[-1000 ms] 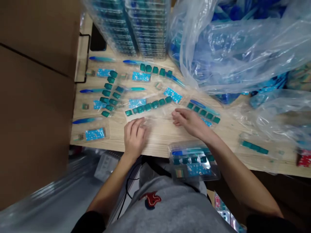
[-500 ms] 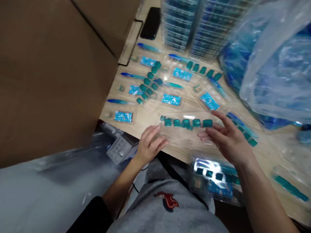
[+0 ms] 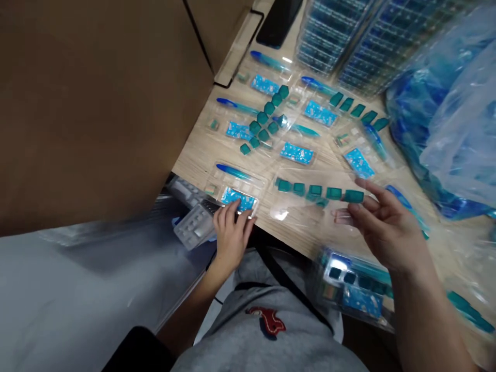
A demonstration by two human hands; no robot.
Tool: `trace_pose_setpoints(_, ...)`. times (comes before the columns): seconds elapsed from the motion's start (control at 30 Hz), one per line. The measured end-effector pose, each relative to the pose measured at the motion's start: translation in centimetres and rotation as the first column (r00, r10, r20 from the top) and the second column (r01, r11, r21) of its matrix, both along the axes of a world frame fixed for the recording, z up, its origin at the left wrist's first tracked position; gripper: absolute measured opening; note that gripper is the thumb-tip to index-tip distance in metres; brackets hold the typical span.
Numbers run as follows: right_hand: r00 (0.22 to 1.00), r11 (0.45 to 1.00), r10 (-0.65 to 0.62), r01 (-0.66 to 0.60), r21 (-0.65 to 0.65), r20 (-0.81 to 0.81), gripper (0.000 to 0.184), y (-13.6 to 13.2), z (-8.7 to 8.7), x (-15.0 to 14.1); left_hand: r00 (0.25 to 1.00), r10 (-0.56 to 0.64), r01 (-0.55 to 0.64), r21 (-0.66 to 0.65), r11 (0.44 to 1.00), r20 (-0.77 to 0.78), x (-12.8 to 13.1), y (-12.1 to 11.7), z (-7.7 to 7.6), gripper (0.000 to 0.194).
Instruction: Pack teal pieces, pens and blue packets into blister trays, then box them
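My right hand (image 3: 387,222) pinches the right end of a clear plastic blister tray (image 3: 296,214), lifted over the table's front part. A row of teal block-like pieces (image 3: 315,192) sits along it. My left hand (image 3: 231,232) has its fingertips over the near edge of another clear tray (image 3: 212,178) at the table edge. That tray holds a blue pen-shaped piece (image 3: 234,171) and a blue patterned packet (image 3: 232,196); the fingers partly cover the packet. Right of my lap, a filled clear case (image 3: 362,302) is partly hidden by my right forearm.
Several similar trays with blue packets (image 3: 296,153) and pens lie farther back. Stacked clear trays (image 3: 333,36) and a plastic bag of blue items (image 3: 449,134) stand behind. A phone (image 3: 279,23) lies at the back; a large cardboard box (image 3: 96,113) blocks the left.
My left hand has moved from beside the lifted tray to the left tray, which has shifted towards me. My right hand still holds its tray. The view has swung left.
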State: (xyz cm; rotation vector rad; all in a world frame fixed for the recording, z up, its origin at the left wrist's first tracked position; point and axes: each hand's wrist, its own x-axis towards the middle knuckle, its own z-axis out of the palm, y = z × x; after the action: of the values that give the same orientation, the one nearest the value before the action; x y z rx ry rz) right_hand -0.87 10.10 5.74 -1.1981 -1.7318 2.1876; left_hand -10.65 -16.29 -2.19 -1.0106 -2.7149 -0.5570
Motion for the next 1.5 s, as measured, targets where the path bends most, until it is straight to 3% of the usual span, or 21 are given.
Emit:
trace_pose_setpoints(0.1,0.999,0.999,0.034,-0.034,-0.002,-0.026,0.047,-1.3,0.9,-0.4,0.999,-0.027,0.021,0.205,0.979,0.025,0.5,0.2,2.0,0.025)
trace_pose_setpoints(0.17,0.998,0.998,0.058,-0.058,-0.008,-0.040,0.048,-2.2,1.4,-0.6,0.990,-0.132,0.141,0.315,0.938,-0.050,0.3,1.0,3.6,0.026)
trace_pose_setpoints(0.3,0.988,0.993,0.117,-0.117,0.001,-0.100,0.049,-4.0,2.5,-1.1,0.887,-0.368,0.441,0.274,0.855,-0.279,0.3,4.2,6.0,0.025)
trace_pose_setpoints(0.4,0.969,0.984,0.159,-0.171,-0.047,-0.190,0.047,-4.8,3.2,-1.5,0.866,-0.394,0.481,0.298,0.825,-0.307,0.0,5.8,6.7,0.021)
trace_pose_setpoints(0.5,0.947,0.970,0.186,-0.219,-0.103,-0.262,0.047,-5.0,3.1,-2.0,0.882,-0.400,0.471,0.471,0.746,-0.248,-0.6,5.6,7.1,0.020)
trace_pose_setpoints(0.57,0.946,0.976,0.199,-0.216,-0.038,-0.256,0.043,-4.9,2.3,-2.6,0.909,-0.403,0.362,0.680,0.638,-0.105,-0.9,5.1,7.5,0.022)
trace_pose_setpoints(0.63,0.945,0.965,0.254,-0.235,0.113,-0.207,0.041,-4.9,1.1,-3.4,0.902,-0.402,0.065,0.871,0.487,0.157,-1.1,4.6,7.9,0.027)
trace_pose_setpoints(0.7,0.927,0.928,0.340,-0.304,0.214,-0.160,0.044,-5.2,-0.4,-4.5,0.810,-0.420,-0.259,0.892,0.370,0.409,-1.4,4.0,8.0,0.029)
trace_pose_setpoints(0.73,0.911,0.915,0.382,-0.348,0.204,-0.155,0.043,-5.4,-1.0,-5.1,0.755,-0.429,-0.366,0.862,0.352,0.496,-1.7,3.6,7.8,0.029)
trace_pose_setpoints(0.8,0.890,0.904,0.425,-0.409,0.122,-0.166,0.040,-5.8,-2.1,-6.5,0.690,-0.408,-0.468,0.798,0.379,0.598,-2.7,2.5,6.9,0.037)
trace_pose_setpoints(0.9,0.889,0.894,0.448,-0.445,0.049,-0.094,0.039,-6.4,-2.9,-8.4,0.727,-0.215,-0.520,0.727,0.448,0.652,-4.8,0.6,4.6,0.045)
trace_pose_setpoints(1.0,0.869,0.854,0.485,-0.494,0.163,0.095,0.043,-7.1,-3.1,-9.7,0.752,0.021,-0.548,0.606,0.577,0.659,-6.8,-1.0,2.6,0.039)
trace_pose_setpoints(1.1,0.808,0.701,0.504,-0.589,0.402,0.306,0.040,-7.7,-2.8,-10.3,0.759,0.201,-0.511,0.375,0.773,0.620,-8.2,-1.9,1.4,0.037)
trace_pose_setpoints(1.2,0.725,0.509,0.491,-0.689,0.516,0.484,0.040,-8.3,-2.5,-10.7,0.806,0.334,-0.468,0.180,0.865,0.489,-9.0,-2.2,0.8,0.032)
trace_pose_setpoints(1.27,0.678,0.459,0.490,-0.735,0.499,0.548,0.036,-8.6,-2.4,-10.9,0.808,0.324,-0.443,0.144,0.885,0.493,-9.4,-2.3,0.6,0.027)
trace_pose_setpoints(1.37,0.644,0.455,0.510,-0.764,0.457,0.570,0.027,-9.1,-2.0,-11.1,0.763,0.253,-0.453,0.213,0.866,0.595,-9.6,-2.4,0.7,0.023)
trace_pose_setpoints(1.43,0.673,0.487,0.512,-0.739,0.466,0.534,0.029,-9.6,-1.6,-11.0,0.705,0.213,-0.542,0.321,0.777,0.676,-9.5,-2.6,1.1,0.027)
trace_pose_setpoints(1.5,0.730,0.549,0.514,-0.683,0.482,0.450,0.038,-9.9,-1.2,-10.6,0.646,0.143,-0.642,0.433,0.633,0.750,-9.0,-2.9,1.9,0.033)
